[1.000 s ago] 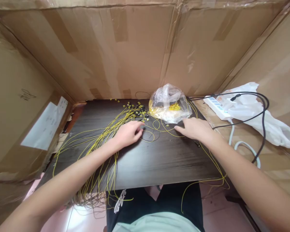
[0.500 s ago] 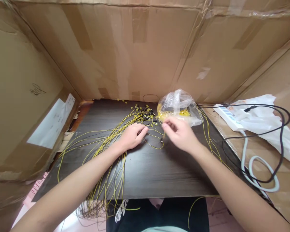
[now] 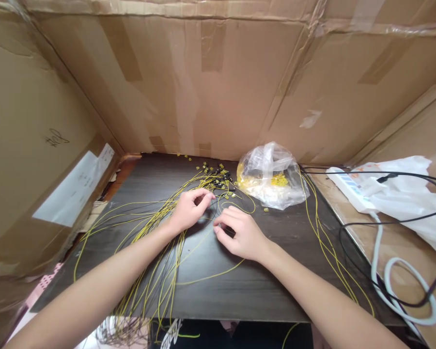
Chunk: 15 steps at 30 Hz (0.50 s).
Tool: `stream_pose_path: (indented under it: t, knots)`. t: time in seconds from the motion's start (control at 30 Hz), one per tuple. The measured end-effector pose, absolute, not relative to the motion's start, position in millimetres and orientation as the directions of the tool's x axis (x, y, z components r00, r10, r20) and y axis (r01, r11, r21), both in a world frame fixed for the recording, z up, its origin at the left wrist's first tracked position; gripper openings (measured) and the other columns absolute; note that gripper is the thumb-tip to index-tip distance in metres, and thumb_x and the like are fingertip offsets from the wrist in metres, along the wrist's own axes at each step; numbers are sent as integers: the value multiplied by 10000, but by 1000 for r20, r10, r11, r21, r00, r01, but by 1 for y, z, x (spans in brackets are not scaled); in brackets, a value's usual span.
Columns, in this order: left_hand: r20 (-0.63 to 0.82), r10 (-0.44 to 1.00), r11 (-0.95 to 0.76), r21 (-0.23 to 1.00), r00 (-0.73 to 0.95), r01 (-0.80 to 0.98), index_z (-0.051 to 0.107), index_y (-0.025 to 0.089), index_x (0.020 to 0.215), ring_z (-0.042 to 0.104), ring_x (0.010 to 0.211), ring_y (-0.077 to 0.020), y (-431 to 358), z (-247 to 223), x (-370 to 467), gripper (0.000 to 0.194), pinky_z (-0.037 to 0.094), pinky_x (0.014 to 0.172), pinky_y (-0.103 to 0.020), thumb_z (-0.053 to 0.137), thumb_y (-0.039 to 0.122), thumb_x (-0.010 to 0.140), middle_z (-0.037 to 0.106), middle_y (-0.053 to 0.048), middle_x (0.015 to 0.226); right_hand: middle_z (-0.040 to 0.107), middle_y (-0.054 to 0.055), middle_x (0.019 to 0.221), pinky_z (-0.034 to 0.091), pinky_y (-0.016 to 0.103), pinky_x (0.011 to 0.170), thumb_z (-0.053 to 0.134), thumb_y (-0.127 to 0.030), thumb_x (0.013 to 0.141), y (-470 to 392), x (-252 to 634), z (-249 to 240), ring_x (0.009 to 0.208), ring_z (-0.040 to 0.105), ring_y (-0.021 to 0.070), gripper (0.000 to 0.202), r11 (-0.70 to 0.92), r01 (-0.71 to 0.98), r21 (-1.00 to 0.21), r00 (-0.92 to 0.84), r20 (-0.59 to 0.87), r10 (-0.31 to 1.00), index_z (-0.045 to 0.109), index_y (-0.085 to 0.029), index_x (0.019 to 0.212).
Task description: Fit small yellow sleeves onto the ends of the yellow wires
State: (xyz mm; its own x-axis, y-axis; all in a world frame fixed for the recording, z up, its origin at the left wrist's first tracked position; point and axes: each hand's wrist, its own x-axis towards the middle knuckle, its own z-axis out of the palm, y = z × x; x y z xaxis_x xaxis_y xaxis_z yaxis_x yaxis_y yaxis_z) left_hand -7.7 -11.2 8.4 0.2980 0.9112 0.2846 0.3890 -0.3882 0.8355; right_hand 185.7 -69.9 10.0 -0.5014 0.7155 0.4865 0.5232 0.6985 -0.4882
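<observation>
My left hand (image 3: 192, 209) is closed in a pinch above the dark table (image 3: 276, 286), beside a bundle of thin yellow wires (image 3: 156, 219). Close to its right, my right hand (image 3: 240, 233) pinches with thumb and forefinger. A thin wire (image 3: 206, 219) runs between the two hands, its ends hidden by the fingers. Just beyond them lies a heap of small black tips (image 3: 221, 180) at the wires' far ends, with little yellow pieces (image 3: 266, 210) scattered about. A loose yellow wire curls behind my right hand.
A clear plastic bag (image 3: 289, 196) holding yellow pieces sits at the back. On the right are a white power strip (image 3: 350, 191), black and pale cables, and a white plastic bag (image 3: 403, 194). Cardboard walls (image 3: 240, 97) enclose the table. Wires hang over the front edge.
My right hand has moved left and nearer me, away from the clear bag and closer to my left hand. My left hand has shifted slightly left. The view has tilted a little.
</observation>
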Motion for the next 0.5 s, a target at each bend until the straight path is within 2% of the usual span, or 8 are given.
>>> stream_pose_path:
  t: [0.1, 0.23, 0.4, 0.5]
  knots:
    - [341, 897, -436, 789, 282, 432, 722, 157, 806, 555, 597, -131, -11, 10, -8, 250, 419, 600, -231, 560, 317, 911, 680, -13, 685, 640, 19, 728, 445, 313, 690, 549, -109, 851, -68, 188, 7, 727, 533, 186, 134, 652, 533, -540, -477, 444, 758, 630, -205, 806]
    - [410, 876, -482, 721, 255, 498, 601, 166, 663, 510, 569, -125, -11, 12, -13, 290, 388, 582, -236, 512, 301, 904, 606, -1, 611, 652, 16, 739, 448, 303, 693, 529, -77, 832, -63, 193, 3, 735, 555, 180, 164, 612, 514, -601, -407, 457, 791, 626, -203, 787]
    - [411, 887, -450, 670, 210, 590, 538, 171, 599, 424, 513, -113, -3, 11, -20, 393, 309, 539, -254, 458, 350, 940, 489, 18, 534, 635, 12, 732, 431, 294, 654, 526, -114, 863, -56, 201, 6, 684, 548, 164, 156, 563, 541, -625, -200, 554, 808, 649, -200, 821]
    - [402, 896, -427, 663, 188, 615, 546, 165, 568, 394, 498, -107, 2, 8, -24, 450, 287, 536, -262, 460, 377, 956, 440, 25, 504, 614, 7, 723, 413, 290, 623, 531, -136, 865, -51, 207, 7, 648, 524, 156, 139, 492, 575, -654, -77, 555, 828, 643, -201, 817]
